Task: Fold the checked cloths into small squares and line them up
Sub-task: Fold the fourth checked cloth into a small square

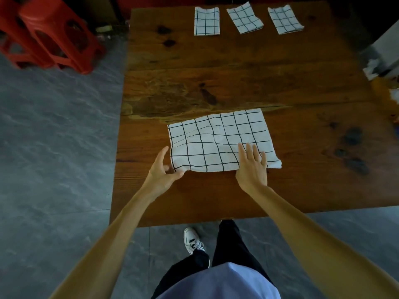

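A white cloth with a black grid (220, 141) lies folded in half on the wooden table (216, 67), wrinkled in its middle. My left hand (163, 171) pinches the cloth's near left corner between thumb and fingers. My right hand (251, 165) rests flat, fingers spread, on the near right part of the cloth. Three folded checked cloths sit in a row along the far edge: one at the left (206, 21), one in the middle (245, 18) and one at the right (285, 19).
Two red plastic stools (49, 33) stand on the grey floor left of the table. A white crumpled thing (373, 67) and other items lie at the table's right edge. My legs and a white shoe (192, 240) are below the near edge.
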{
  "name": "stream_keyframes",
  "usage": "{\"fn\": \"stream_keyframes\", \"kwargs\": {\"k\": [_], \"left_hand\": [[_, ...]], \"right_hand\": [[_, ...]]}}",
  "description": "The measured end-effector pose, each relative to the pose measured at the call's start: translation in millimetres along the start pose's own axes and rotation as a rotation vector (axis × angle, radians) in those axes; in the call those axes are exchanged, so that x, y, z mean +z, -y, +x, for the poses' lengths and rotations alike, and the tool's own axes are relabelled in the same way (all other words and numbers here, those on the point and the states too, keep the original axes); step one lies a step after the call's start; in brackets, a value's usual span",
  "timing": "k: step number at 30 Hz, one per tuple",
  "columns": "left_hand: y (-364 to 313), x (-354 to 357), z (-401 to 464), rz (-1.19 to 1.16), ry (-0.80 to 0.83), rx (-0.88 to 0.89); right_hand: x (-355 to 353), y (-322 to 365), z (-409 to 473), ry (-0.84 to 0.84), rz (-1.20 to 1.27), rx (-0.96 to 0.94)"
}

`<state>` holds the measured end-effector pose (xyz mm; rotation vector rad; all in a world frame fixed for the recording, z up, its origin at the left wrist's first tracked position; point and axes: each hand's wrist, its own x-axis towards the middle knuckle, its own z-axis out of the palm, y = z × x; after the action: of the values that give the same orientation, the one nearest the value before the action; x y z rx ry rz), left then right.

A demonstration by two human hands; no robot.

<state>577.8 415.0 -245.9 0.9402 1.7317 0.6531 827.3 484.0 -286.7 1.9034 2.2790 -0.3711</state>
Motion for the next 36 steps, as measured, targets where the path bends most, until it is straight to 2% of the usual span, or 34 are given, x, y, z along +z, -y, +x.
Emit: {"fn": "stream_keyframes", "kwargs": {"k": [5,10,13,15,17,21,24,26,32,36], "left_hand": [[-0.3,-12.3,0.3,-0.013,-0.004,-0.039],[4.5,-25.2,1.7,0.126,0.084,-0.065],[1.2,-19.4,5.5,0.174,-0.05,-0.02],[-1.1,-12.0,9.8,0.286,-0.196,0.091],[-1.8,1.7,14.4,0.429,-0.232,0.2],[-6.0,41.9,29.5,0.687,-0.153,0.353],[-7.8,66.5,44.3,0.883,-0.09,0.39],[-5.7,77.9,52.4,0.966,-0.068,0.416],[20.4,89.2,63.5,1.077,-0.016,0.384],[31.6,91.2,62.5,1.096,-0.055,0.405]], "right_hand": [[-2.7,8.5,0.4,-0.012,-0.102,-0.101],[-3.5,5.2,0.7,0.05,-0.163,-0.155],[-1.3,6.2,-2.9,0.118,-0.096,-0.195],[-1.3,4.5,-4.8,0.138,-0.023,-0.204],[-3.2,1.8,-5.8,0.156,0.088,-0.199],[-3.5,0.0,-5.3,0.124,0.275,-0.214],[0.6,1.9,6.8,0.024,0.254,-0.221],[4.4,2.0,18.7,0.018,0.184,-0.225],[31.1,-19.4,24.4,0.132,0.039,-0.144],[39.8,-26.5,21.8,0.113,0.013,-0.159]]}}
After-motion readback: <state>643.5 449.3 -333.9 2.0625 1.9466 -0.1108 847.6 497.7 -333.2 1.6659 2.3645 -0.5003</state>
